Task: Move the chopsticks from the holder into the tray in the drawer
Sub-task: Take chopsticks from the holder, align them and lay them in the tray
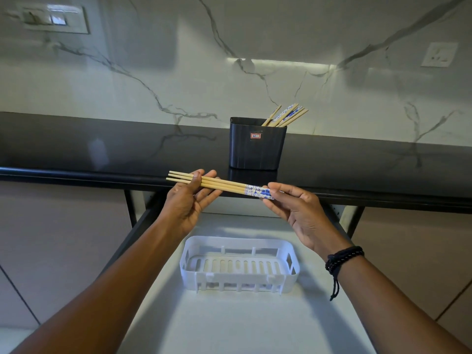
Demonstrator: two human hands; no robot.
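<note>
Several chopsticks [224, 186] we hold level, left hand [190, 200] and right hand [296, 208] each closed on an end, over the tray [238, 278], holder [257, 146] beyond.

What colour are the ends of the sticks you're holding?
Blue and white pattern on the held chopsticks, plain tan elsewhere; the head view shows it.

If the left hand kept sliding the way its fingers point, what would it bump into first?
The left hand has its fingers aimed up and to the right, under the held chopsticks. Going straight on, it would probably meet the black holder on the counter first, though depth is hard to judge from this one view.
</note>
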